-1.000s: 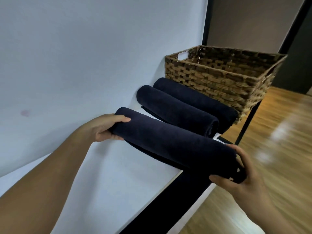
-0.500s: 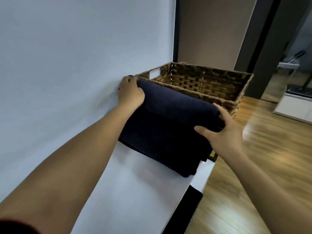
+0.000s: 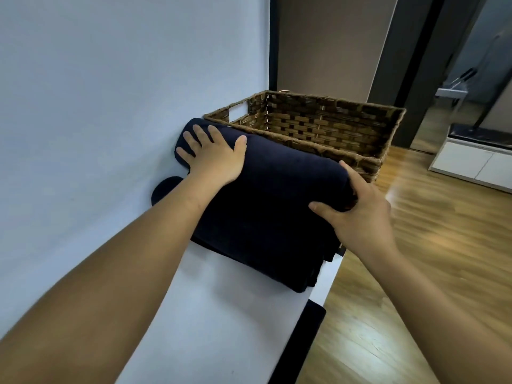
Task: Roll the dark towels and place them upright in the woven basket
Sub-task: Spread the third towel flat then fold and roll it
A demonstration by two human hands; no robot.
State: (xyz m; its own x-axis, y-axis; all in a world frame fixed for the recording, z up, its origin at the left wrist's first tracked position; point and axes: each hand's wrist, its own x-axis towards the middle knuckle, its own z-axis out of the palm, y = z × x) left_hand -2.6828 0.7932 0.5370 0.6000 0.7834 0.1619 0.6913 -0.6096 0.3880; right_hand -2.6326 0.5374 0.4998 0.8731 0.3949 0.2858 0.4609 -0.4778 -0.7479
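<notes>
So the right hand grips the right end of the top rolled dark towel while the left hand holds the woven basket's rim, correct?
Not quite. The left hand lies flat, fingers spread, on the left end of the top rolled dark towel, not on the rim of the woven basket. The right hand does grip the towel's right end. The head view shows this.

L hand (image 3: 213,159) flat, R hand (image 3: 357,210) curled

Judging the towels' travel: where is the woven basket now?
In the head view the woven basket stands upper centre at the far end of the white ledge, just behind the stacked dark towels, its left side by the wall.
</notes>
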